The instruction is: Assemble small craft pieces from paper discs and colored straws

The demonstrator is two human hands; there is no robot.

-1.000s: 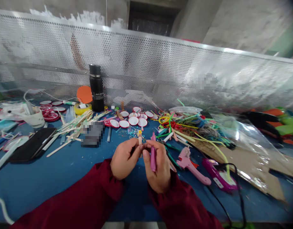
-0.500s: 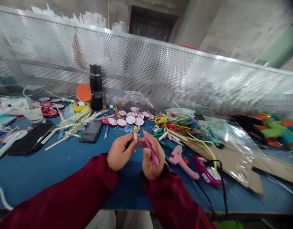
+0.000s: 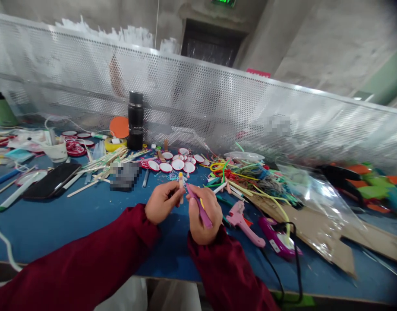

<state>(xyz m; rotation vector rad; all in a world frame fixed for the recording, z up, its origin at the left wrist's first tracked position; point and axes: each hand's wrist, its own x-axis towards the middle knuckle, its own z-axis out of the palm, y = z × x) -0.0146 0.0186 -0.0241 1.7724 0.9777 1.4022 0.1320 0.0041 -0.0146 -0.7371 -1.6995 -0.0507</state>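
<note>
My left hand (image 3: 160,201) is closed in a pinch on a small wooden stick (image 3: 181,186) that stands upright, its top end yellow. My right hand (image 3: 202,214) is wrapped round a pink pen (image 3: 200,208), whose tip points up and left at the stick. Both hands hover close together above the blue table (image 3: 72,220), in dark red sleeves.
A pink glue gun (image 3: 242,220) and a purple glue gun (image 3: 278,242) with a black cord lie right of my hands. Colourful pipe cleaners (image 3: 250,175), round white-and-red discs (image 3: 178,164), wooden sticks (image 3: 101,166), a black phone (image 3: 52,180), a black flask (image 3: 135,121) and a perforated metal screen (image 3: 218,108) lie beyond.
The pen has tilted from upright to a slant with its tip at the stick. My hands have drawn a little nearer to me, and the view has shifted slightly.
</note>
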